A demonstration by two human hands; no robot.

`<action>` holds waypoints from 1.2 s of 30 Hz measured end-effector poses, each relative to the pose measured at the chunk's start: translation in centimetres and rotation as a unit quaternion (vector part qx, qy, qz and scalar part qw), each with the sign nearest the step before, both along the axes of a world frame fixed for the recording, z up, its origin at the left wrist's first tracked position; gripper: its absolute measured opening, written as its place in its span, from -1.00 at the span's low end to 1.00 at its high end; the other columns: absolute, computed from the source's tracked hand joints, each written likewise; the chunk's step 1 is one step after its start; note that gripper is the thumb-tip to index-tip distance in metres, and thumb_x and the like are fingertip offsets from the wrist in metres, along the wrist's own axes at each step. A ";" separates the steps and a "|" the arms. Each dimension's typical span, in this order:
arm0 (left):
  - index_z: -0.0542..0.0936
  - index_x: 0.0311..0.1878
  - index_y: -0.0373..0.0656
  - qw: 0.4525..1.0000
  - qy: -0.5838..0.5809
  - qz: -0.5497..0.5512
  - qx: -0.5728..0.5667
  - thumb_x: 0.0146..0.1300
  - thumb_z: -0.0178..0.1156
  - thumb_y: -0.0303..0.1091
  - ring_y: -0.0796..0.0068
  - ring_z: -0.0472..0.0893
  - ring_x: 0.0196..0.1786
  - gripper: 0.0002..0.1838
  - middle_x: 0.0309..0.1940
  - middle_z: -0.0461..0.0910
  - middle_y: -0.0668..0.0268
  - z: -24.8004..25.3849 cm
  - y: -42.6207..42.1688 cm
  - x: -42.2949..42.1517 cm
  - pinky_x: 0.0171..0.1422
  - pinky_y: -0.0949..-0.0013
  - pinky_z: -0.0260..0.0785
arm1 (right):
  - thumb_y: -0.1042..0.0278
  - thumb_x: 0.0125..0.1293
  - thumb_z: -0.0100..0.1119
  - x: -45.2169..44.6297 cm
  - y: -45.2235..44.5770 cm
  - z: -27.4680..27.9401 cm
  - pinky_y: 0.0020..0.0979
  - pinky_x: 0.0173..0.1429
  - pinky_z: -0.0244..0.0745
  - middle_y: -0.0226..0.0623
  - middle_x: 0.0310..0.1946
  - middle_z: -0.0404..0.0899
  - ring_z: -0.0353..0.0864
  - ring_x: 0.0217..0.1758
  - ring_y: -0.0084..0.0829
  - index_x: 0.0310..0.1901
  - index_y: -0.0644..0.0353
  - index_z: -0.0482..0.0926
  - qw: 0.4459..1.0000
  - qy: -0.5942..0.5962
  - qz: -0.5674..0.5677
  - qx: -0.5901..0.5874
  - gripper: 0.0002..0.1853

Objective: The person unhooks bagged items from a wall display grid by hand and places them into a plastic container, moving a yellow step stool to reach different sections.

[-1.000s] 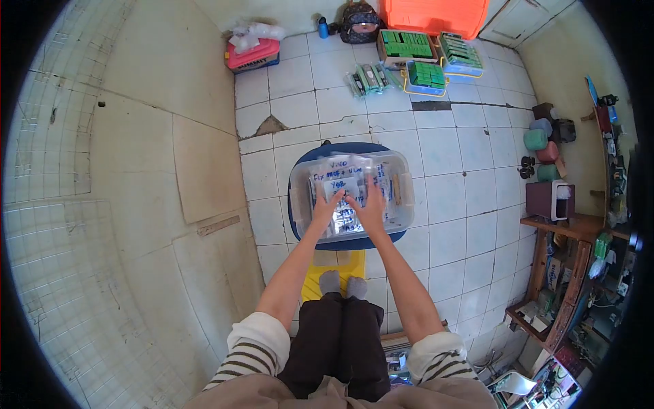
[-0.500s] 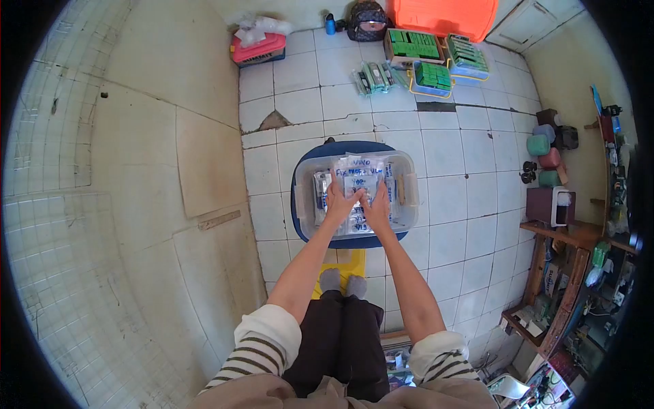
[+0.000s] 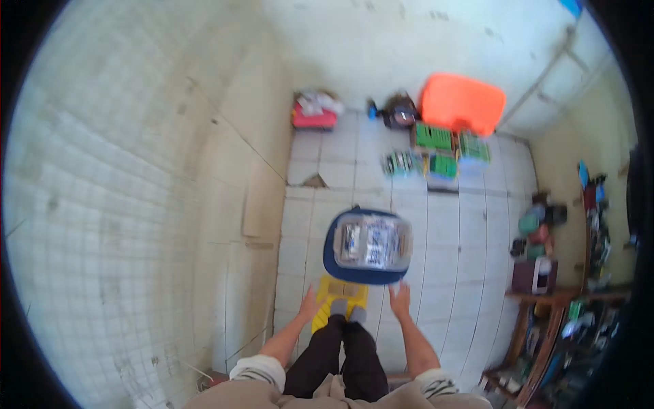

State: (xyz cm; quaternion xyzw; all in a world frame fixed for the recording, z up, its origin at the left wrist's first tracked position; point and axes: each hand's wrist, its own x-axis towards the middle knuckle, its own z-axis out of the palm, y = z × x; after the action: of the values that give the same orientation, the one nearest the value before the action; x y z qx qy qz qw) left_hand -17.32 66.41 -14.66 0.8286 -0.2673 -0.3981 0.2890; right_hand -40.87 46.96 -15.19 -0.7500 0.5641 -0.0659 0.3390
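Observation:
A clear plastic bin point(image 3: 410, 251) sits on a dark blue seat point(image 3: 368, 275) in the middle of the view. Inside it lie several clear packets point(image 3: 378, 244) with handwritten labels, too blurred to read now. My left hand point(image 3: 310, 304) is below and left of the seat, fingers stretched out and holding nothing. On the other side, just below the seat's right corner, my right hand point(image 3: 400, 300) is likewise empty, with thumb and fingers apart. Neither hand touches the bin.
A yellow step point(image 3: 334, 289) is under my feet. By the back wall stand containers of green boxes point(image 3: 433, 138), an orange lid point(image 3: 463, 102), a backpack point(image 3: 400, 111) and a red box point(image 3: 315, 118). A cluttered wooden shelf point(image 3: 538, 300) lines the right.
Both hands have let go of the packets and pulled back out of the bin, moving apart toward my body. The head view has tilted up, showing more of the back wall.

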 end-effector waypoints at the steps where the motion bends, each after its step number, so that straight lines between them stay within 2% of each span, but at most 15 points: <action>1: -0.09 0.25 -0.29 0.996 0.028 -0.030 0.081 -0.04 0.14 0.07 0.06 0.22 0.18 -0.05 0.13 0.21 0.00 1.7 3.3 -0.1 0.20 0.22 0.09 | -0.05 0.15 -0.07 -1.7 1.4 1.6 -0.12 0.20 0.07 0.18 0.07 0.18 0.16 0.14 0.05 0.10 0.27 0.22 0.996 0.034 0.031 0.073 -0.39; 2: -0.07 0.25 -0.26 0.988 0.012 -0.063 0.142 -0.02 0.10 0.10 0.07 0.31 0.11 -0.08 0.07 0.29 -0.01 2.0 6.6 -0.5 0.16 0.22 0.14 | -0.07 0.16 -0.12 -3.3 2.9 2.5 -0.12 0.19 0.08 0.13 0.06 0.21 0.18 0.14 0.01 0.05 0.27 0.28 0.994 0.057 0.063 0.073 -0.42; 3: 0.02 0.22 -0.26 0.975 0.146 -0.038 0.161 -0.01 0.08 0.11 0.08 0.40 0.01 -0.14 -0.01 0.38 0.01 0.4 10.4 -0.7 0.11 0.21 0.19 | -0.09 0.17 -0.16 -4.6 4.0 3.8 -0.14 0.18 0.09 0.08 0.05 0.24 0.18 0.14 -0.03 0.02 0.27 0.32 0.986 0.077 0.084 0.118 -0.43; 4: 0.14 0.16 -0.27 0.983 0.047 -0.096 0.146 -0.01 0.09 0.08 0.11 0.45 -0.07 -0.22 -0.12 0.45 0.03 3.8 12.1 -1.3 0.03 0.21 0.24 | -0.09 0.18 -0.20 -6.1 4.8 3.8 -0.14 0.14 0.14 0.10 0.01 0.28 0.22 0.11 -0.02 0.00 0.29 0.33 0.979 0.089 0.113 0.145 -0.43; 6: 0.20 0.13 -0.27 0.978 0.112 -0.038 0.170 -0.01 0.10 0.05 0.15 0.46 -0.09 -0.27 -0.22 0.50 0.06 8.6 15.0 -2.2 0.01 0.22 0.26 | -0.10 0.19 -0.24 -7.8 6.2 4.5 -0.15 0.04 0.23 0.13 -0.14 0.38 0.33 -0.03 0.03 -0.08 0.32 0.37 0.970 0.104 0.145 0.165 -0.44; 8: 0.31 0.09 -0.19 0.987 0.091 0.022 0.129 0.01 0.09 0.09 0.29 0.49 -0.15 -0.33 -0.28 0.54 0.14 7.2 19.2 -3.1 0.00 0.29 0.27 | -0.03 0.20 -0.23 -8.3 6.2 4.9 -0.14 -0.01 0.26 0.12 -0.22 0.42 0.38 -0.09 0.02 -0.12 0.33 0.39 0.923 0.161 0.284 0.203 -0.49; 18: 0.39 0.00 -0.15 0.962 0.109 0.250 0.011 0.02 0.08 -0.02 0.21 0.42 -0.02 -0.48 -0.11 0.44 0.09 10.5 26.1 -5.4 0.04 0.30 0.25 | 0.09 0.16 -0.14 11.1 5.7 4.3 -0.22 -0.18 0.37 0.00 -0.40 0.49 0.49 -0.22 -0.22 -0.28 0.28 0.47 0.763 0.146 0.630 -0.001 -0.62; 20: 0.39 0.00 -0.15 0.943 0.049 0.326 -0.039 0.09 0.04 -0.11 0.29 0.44 -0.04 -0.56 -0.12 0.45 0.12 12.7 25.7 -5.2 0.02 0.35 0.27 | 0.13 0.15 -0.10 16.5 7.0 6.2 -0.26 -0.20 0.38 -0.06 -0.39 0.51 0.50 -0.24 -0.30 -0.26 0.28 0.47 0.812 0.074 0.576 0.047 -0.65; 21: 0.39 0.00 -0.15 0.937 0.044 0.343 -0.045 0.09 0.04 -0.11 0.29 0.44 -0.04 -0.56 -0.12 0.45 0.12 15.0 25.2 -5.1 0.02 0.35 0.27 | 0.16 0.15 -0.07 20.2 9.1 10.4 -0.30 -0.21 0.39 -0.12 -0.36 0.51 0.51 -0.25 -0.35 -0.23 0.28 0.46 0.855 0.035 0.504 0.116 -0.67; 23: 0.38 0.00 -0.16 0.924 -0.029 0.329 -0.191 0.16 0.00 -0.20 0.37 0.46 -0.07 -0.63 -0.16 0.47 0.19 22.0 23.3 -3.7 0.00 0.37 0.28 | 0.20 0.19 -0.04 25.4 11.6 19.7 -0.40 -0.20 0.39 -0.25 -0.33 0.52 0.49 -0.26 -0.46 -0.15 0.28 0.44 0.750 -0.140 0.549 0.341 -0.68; 25: 0.36 0.03 -0.16 0.916 -0.120 0.277 -0.265 0.18 0.00 -0.28 0.42 0.47 -0.10 -0.65 -0.19 0.48 0.23 27.0 21.7 -2.0 -0.01 0.38 0.29 | 0.25 0.22 -0.05 29.6 14.2 29.7 -0.51 -0.15 0.37 -0.32 -0.35 0.50 0.47 -0.25 -0.53 -0.12 0.28 0.44 0.636 -0.248 0.686 0.250 -0.70; 27: 0.38 0.00 -0.13 0.921 -0.171 0.204 -0.285 0.15 0.06 -0.35 0.45 0.49 -0.14 -0.67 -0.13 0.48 0.27 40.6 20.3 -2.0 -0.01 0.43 0.30 | 0.48 0.15 -0.01 30.0 17.2 46.3 -0.54 -0.21 0.39 -0.28 -0.42 0.52 0.51 -0.32 -0.52 -0.26 0.28 0.47 0.590 -0.324 0.720 0.169 -0.86; 29: 0.40 -0.01 -0.16 0.895 -0.232 0.166 -0.342 0.14 0.07 -0.30 0.39 0.48 -0.10 -0.66 -0.21 0.50 0.25 55.0 19.8 -4.3 -0.01 0.37 0.30 | 0.45 0.16 -0.01 29.8 17.7 57.7 -0.53 -0.23 0.39 -0.30 -0.43 0.52 0.50 -0.35 -0.53 -0.30 0.26 0.49 0.498 -0.427 0.736 0.166 -0.88; 32: 0.46 -0.10 -0.20 0.759 -0.477 0.106 -0.430 0.10 0.10 -0.31 0.26 0.48 -0.12 -0.70 -0.25 0.51 0.20 66.2 22.3 -5.6 -0.02 0.26 0.31 | 0.49 0.15 -0.09 30.7 18.7 70.0 -0.48 -0.20 0.35 -0.21 -0.36 0.49 0.46 -0.31 -0.46 -0.34 0.30 0.45 0.335 -0.620 0.704 0.090 -0.88; 36: 0.41 -0.07 -0.27 0.570 -0.580 0.282 -0.509 0.18 0.00 -0.27 0.36 0.41 -0.05 -0.68 -0.10 0.41 0.16 75.7 24.4 -2.7 0.09 0.34 0.20 | 0.40 0.21 -0.06 34.5 25.1 80.0 -0.48 -0.07 0.30 -0.27 -0.28 0.46 0.44 -0.22 -0.50 -0.17 0.33 0.40 0.322 -0.651 0.676 0.129 -0.79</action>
State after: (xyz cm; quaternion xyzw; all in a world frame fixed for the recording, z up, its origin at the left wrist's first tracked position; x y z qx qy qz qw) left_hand -20.06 90.80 61.02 0.6316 -0.2886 0.4711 0.5439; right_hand -6.36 72.10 64.83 -0.5360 -0.5371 -0.2074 0.6174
